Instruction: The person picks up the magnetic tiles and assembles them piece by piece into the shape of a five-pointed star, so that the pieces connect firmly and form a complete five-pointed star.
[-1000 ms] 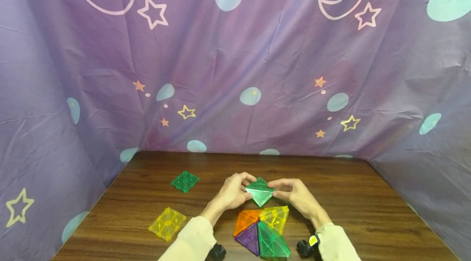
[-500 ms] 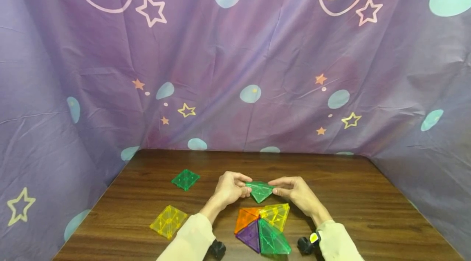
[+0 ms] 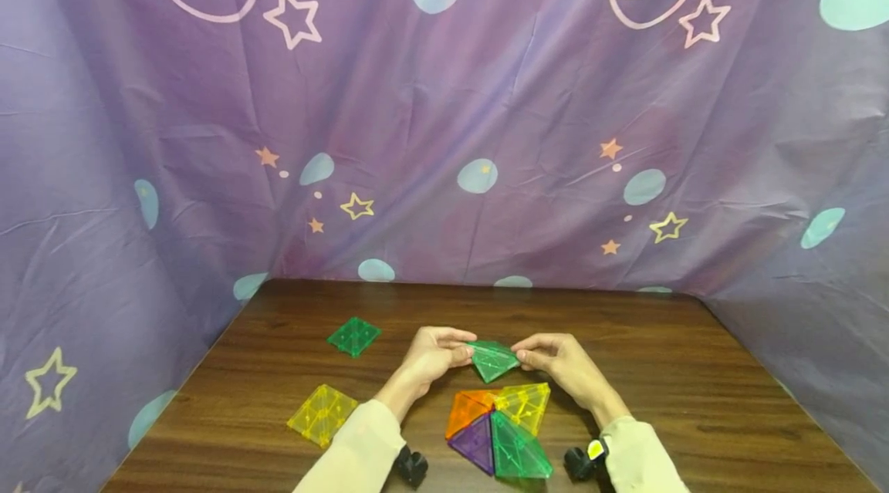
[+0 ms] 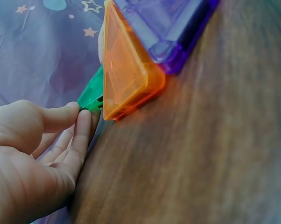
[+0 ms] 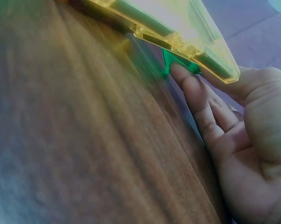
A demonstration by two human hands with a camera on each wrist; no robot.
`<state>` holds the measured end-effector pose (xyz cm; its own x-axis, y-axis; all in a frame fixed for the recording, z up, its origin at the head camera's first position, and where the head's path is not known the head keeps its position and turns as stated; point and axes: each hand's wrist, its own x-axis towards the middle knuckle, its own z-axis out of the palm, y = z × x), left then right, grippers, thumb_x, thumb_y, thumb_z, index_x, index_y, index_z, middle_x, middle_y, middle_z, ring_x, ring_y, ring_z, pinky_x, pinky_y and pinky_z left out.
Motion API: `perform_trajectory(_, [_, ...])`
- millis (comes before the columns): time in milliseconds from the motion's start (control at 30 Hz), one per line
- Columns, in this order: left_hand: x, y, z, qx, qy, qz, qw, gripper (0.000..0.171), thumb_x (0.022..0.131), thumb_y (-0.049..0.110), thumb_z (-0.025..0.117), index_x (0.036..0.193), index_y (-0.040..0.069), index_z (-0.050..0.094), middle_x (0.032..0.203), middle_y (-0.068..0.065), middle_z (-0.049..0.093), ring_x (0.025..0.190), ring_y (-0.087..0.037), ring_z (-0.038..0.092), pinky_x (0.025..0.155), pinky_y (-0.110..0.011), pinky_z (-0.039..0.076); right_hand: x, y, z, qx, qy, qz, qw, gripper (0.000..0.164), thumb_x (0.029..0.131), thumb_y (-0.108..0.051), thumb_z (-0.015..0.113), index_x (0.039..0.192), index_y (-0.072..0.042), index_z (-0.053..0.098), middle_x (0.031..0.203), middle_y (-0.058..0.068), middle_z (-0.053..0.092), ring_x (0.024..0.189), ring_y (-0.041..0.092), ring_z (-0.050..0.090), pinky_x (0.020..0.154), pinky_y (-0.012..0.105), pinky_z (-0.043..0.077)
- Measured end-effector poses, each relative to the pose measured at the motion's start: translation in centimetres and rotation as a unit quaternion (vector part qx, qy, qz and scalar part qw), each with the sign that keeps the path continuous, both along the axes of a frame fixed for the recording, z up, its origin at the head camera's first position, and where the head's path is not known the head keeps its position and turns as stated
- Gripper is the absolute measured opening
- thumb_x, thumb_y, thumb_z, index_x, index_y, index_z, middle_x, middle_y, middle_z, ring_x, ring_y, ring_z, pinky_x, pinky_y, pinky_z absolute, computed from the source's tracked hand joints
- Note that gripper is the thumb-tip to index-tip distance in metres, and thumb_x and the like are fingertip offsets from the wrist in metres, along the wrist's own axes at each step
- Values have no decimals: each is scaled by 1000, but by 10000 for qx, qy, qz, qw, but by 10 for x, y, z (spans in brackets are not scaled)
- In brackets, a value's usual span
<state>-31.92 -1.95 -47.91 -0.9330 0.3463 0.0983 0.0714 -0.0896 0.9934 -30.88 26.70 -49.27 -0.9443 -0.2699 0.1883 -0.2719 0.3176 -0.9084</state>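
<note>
In the head view, both hands hold a translucent green magnetic tile piece (image 3: 491, 363) by its two side corners, just beyond a flat cluster of tiles. My left hand (image 3: 429, 358) pinches its left corner between thumb and fingers, and my right hand (image 3: 561, 364) pinches the right one. The cluster has an orange tile (image 3: 467, 411), a yellow tile (image 3: 525, 405), a purple tile (image 3: 474, 448) and a green tile (image 3: 517, 448), with their points meeting in the middle. The orange tile (image 4: 126, 70) partly hides the held piece in the left wrist view; the yellow tile (image 5: 187, 42) does so in the right wrist view.
A yellow square tile (image 3: 322, 416) lies left of my left forearm. Farther back on the left is a green diamond-shaped tile (image 3: 354, 336). The wooden table (image 3: 625, 315) ends at a purple patterned curtain (image 3: 430, 238) behind and at both sides.
The held green piece showed as a diamond with a crease across it; its far point has since dropped from sight and a triangular face shows. Both hands stay in nearly the same place.
</note>
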Motion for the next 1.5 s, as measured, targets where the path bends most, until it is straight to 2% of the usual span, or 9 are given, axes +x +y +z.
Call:
perform_trajectory(367, [-3,-2,-4,-39,171,-131,9998,32,98,-12,73,130,-18,71,116,-31,79,92,-19,78,89,-36,67,0,3,2,65,-55,202,9998,28,106,-18,77,126,2,80,125,22,79,100,29,78,91,33,63])
perform_trajectory(467, [-3,-3,-4,-45,182,-86,9998,32,98,-12,74,129,-18,72,114,-31,79,91,-21,80,90,-38,67,1,1,2,-60,-160,-17,9999,35,108,-22,76,132,3,77,124,20,80,102,27,78,92,32,63])
perform_trajectory(567, [-3,-4,-4,-45,200,-50,9998,30,98,-12,74,128,-17,72,113,-30,79,91,-24,80,91,-40,67,5,1,1,-418,-279,-469,9976,43,110,-25,73,138,7,71,121,20,80,104,23,78,94,30,63])
perform_trajectory(733, [-2,-3,-7,-37,157,-161,9997,30,99,-10,74,128,-15,73,115,-30,79,94,-26,81,93,-40,67,22,4,-1,-1084,-359,-1335,9845,47,113,-24,68,146,9,62,120,22,79,102,16,78,93,27,61])
perform_trajectory(867, [-2,-6,-7,-25,124,-61,9999,31,99,-9,74,129,-15,72,118,-29,79,95,-25,81,94,-39,66,39,4,3,-1019,-373,-1606,9810,48,115,-22,64,155,4,55,127,20,74,105,15,74,92,27,60])
perform_trajectory(1000, [-3,-9,-7,-6,118,69,9999,32,99,-9,74,130,-16,71,118,-28,79,93,-22,80,93,-37,66,54,4,5,-875,-509,-1638,9813,52,116,-20,59,162,-1,41,128,16,64,106,20,67,91,28,59])
perform_trajectory(1167, [-1,-9,-11,71,71,31,9999,31,100,-9,73,129,-16,72,117,-28,79,94,-22,79,94,-37,66,76,4,3,-765,-899,-1818,9762,53,116,-22,58,156,-4,28,109,7,56,88,20,60,76,29,54])
perform_trajectory(1367, [-1,-9,-11,221,72,14,9997,30,100,-11,72,129,-17,70,115,-29,79,94,-21,79,95,-38,66,101,-2,6,-396,-1137,-1940,9736,50,115,-23,62,142,-13,22,86,9,63,64,23,64,55,32,56])
perform_trajectory(1500, [-5,-12,-8,277,44,8,9996,30,100,-11,71,130,-18,70,111,-25,80,92,-20,78,96,-38,66,110,-7,15,-168,-1386,-1519,9785,56,115,-36,64,144,-18,20,83,15,71,58,30,69,48,40,59])
